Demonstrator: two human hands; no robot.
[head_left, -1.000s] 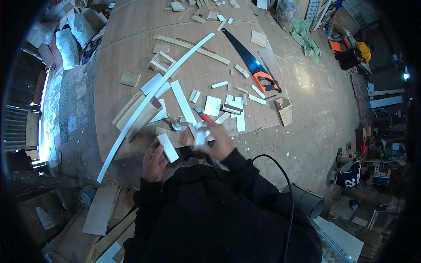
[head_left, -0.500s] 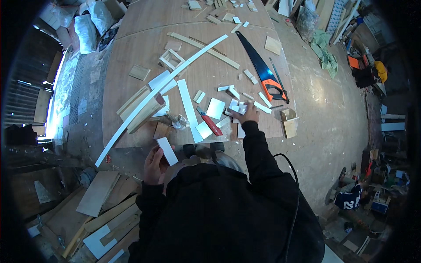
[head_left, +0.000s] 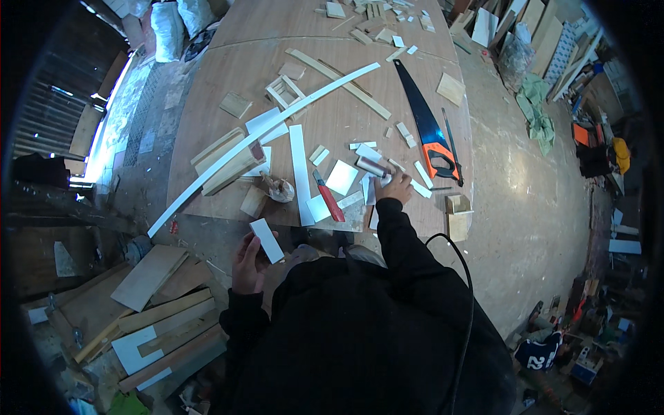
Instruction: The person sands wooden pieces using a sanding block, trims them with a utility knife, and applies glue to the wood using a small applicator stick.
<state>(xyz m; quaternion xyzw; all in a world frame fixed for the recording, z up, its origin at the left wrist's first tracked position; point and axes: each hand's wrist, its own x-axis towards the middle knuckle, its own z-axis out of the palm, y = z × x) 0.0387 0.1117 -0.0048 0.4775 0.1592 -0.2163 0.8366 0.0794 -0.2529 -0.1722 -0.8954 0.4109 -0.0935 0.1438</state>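
Observation:
My left hand (head_left: 247, 266) is closed around a white-faced rectangular block (head_left: 267, 241), held tilted just off the table's near edge. Above the near right of the table, my right hand (head_left: 395, 189) has its fingers bent down among small white offcuts; whatever is between them is too small to make out. Beside its fingertips lies a short greyish-white piece (head_left: 371, 167). To its left are a square white panel (head_left: 342, 178) and a red-handled knife (head_left: 329, 196). A handsaw (head_left: 425, 124) with an orange and black handle lies beyond it on the right.
A long white strip (head_left: 277, 120) slants across the table (head_left: 207, 145), its near end overhanging the left edge. Small wooden boxes (head_left: 458, 205) stand at the right edge. Boards (head_left: 149, 277) are piled at lower left. A person in a dark shirt (head_left: 539, 353) is at lower right.
My view has shifted, so the table appears slightly rotated. The greyish-white piece now shows beside my right fingertips, which remain among the offcuts. My left hand keeps hold of the block.

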